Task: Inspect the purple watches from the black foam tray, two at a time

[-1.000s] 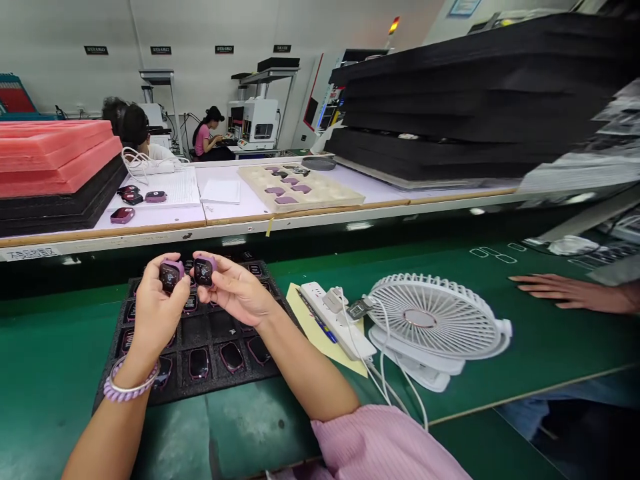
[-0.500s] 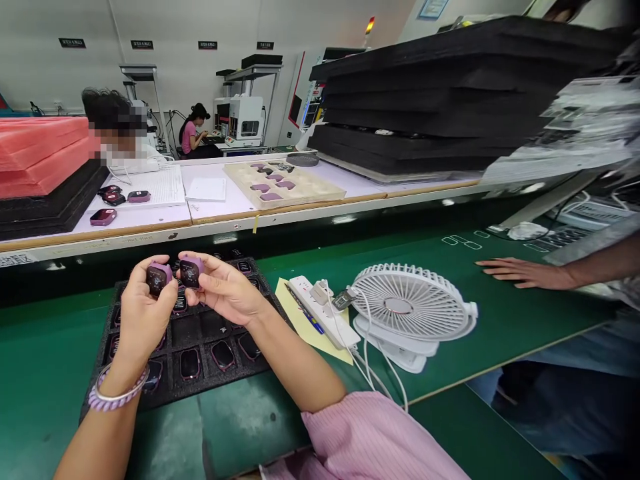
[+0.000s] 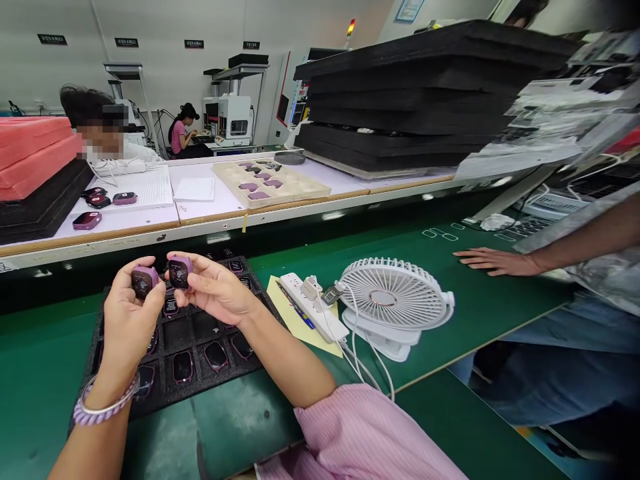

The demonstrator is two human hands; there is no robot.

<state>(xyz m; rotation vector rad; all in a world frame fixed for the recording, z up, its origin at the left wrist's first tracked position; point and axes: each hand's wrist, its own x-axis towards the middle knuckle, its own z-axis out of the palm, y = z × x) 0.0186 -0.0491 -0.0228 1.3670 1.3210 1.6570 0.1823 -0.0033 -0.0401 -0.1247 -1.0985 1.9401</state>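
Observation:
My left hand [image 3: 129, 317] pinches a purple-framed smartwatch body [image 3: 144, 283] without a strap, its dark screen facing me. Between the thumb and fingers of my right hand [image 3: 223, 290] is a second, similar smartwatch body [image 3: 179, 272]. The two are held up side by side, a small gap apart, and both dark faces bear pale marks too small to read. Below my hands lies a black foam tray [image 3: 175, 331] divided into compartments. Several like watch bodies [image 3: 183, 367] lie in it, while two middle compartments are bare. My hands and forearms cover part of the tray.
Right of the tray are a white fan [image 3: 395, 293], a power strip [image 3: 320, 313] with cables, pens and yellow paper [image 3: 330, 345]. Another person's hand [image 3: 493, 260] rests on the green bench. The raised shelf carries black foam stacks [image 3: 400, 100], red foam [image 3: 35, 153] and a beige tray [image 3: 295, 192].
The view has turned slightly right, so the scene sits further left. Both hands keep their grip on the two smartwatch bodies, with hardly any change in pose.

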